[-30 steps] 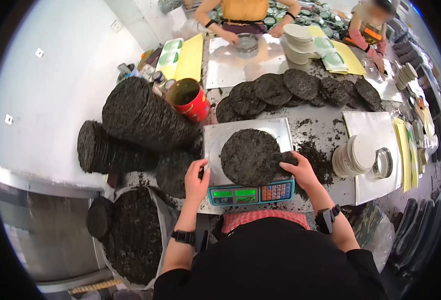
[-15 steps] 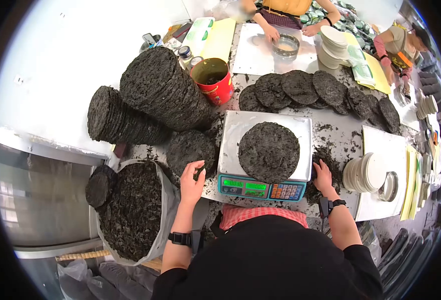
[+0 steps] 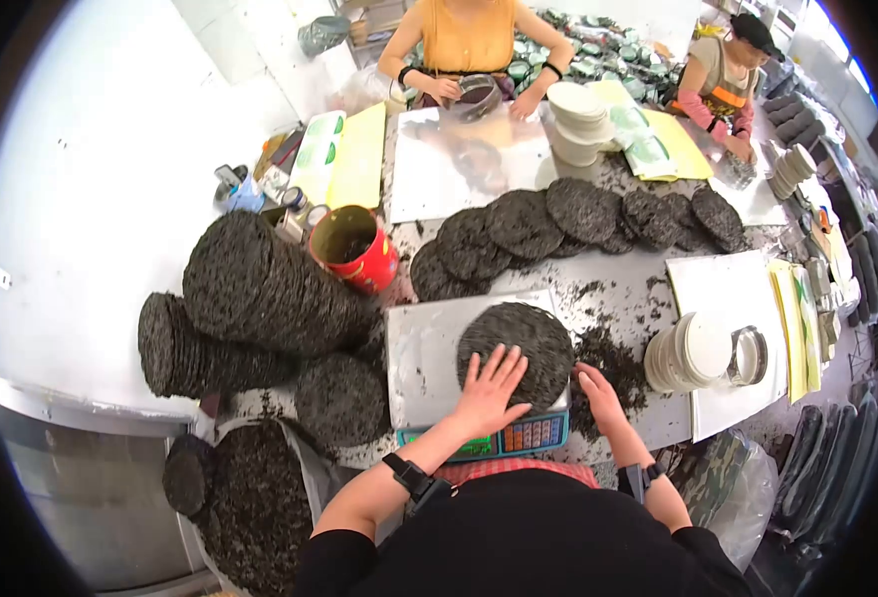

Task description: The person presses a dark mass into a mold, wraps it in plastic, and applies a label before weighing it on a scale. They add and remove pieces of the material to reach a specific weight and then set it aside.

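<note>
A round dark cake of pressed leaves point(image 3: 519, 333) lies on the metal plate of a digital scale point(image 3: 419, 348). My left hand point(image 3: 494, 388) rests on the lower left part of this cake with its fingers spread. Beside the cake's right edge is my right hand point(image 3: 598, 393), fingers extended, near loose dark leaves point(image 3: 613, 363); whether it touches the cake is unclear. The scale's keypad shows below the cake, and my left wrist partly covers the display. To the left of the scale lies another dark cake point(image 3: 339, 400).
Tall stacks of cakes point(image 3: 260, 284) lean at the left by a red tin point(image 3: 355, 249). Overlapping cakes point(image 3: 524, 225) line the far side. White discs point(image 3: 693, 350) and a metal ring point(image 3: 748, 356) sit right. A leaf sack point(image 3: 255, 497) stands lower left. Two people work across the table.
The view has shifted, so the table sits lower and further left. My left hand has moved from beside the scale onto the cake. My right hand has come closer to the cake's right edge.
</note>
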